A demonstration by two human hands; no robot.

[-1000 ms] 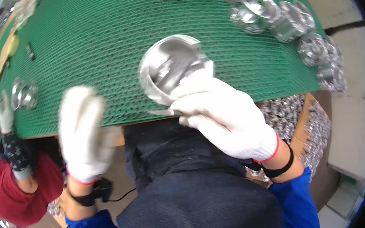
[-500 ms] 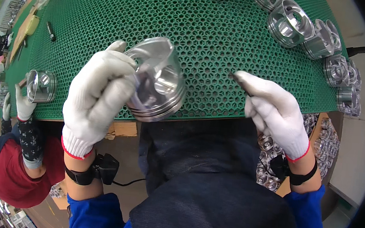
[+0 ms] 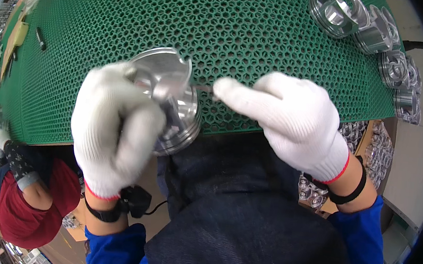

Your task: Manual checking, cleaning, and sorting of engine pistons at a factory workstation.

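Observation:
A shiny metal piston (image 3: 182, 123) hangs tilted over the near edge of the green mat (image 3: 222, 34). My left hand (image 3: 113, 126), in a white knit glove, is closed around its left side, and the palm hides part of the skirt. To its right, my gloved right hand (image 3: 296, 121) pinches a thin dark tool (image 3: 203, 88), blurred by motion. The tool's tip reaches the piston's right side; whether it touches the metal I cannot tell. Ring grooves run around the piston's lower end.
Several pistons (image 3: 340, 13) stand along the mat's far right edge. Boxes of more pistons (image 3: 379, 151) sit below on the right. A dark marker-like tool (image 3: 40, 38) lies on the mat at left. A co-worker in a red top (image 3: 38, 206) works at the left.
My right hand has moved left, bringing the thin tool up to the piston. The piston, still in my left hand, has shifted slightly down and left. The whole view has shifted a little.

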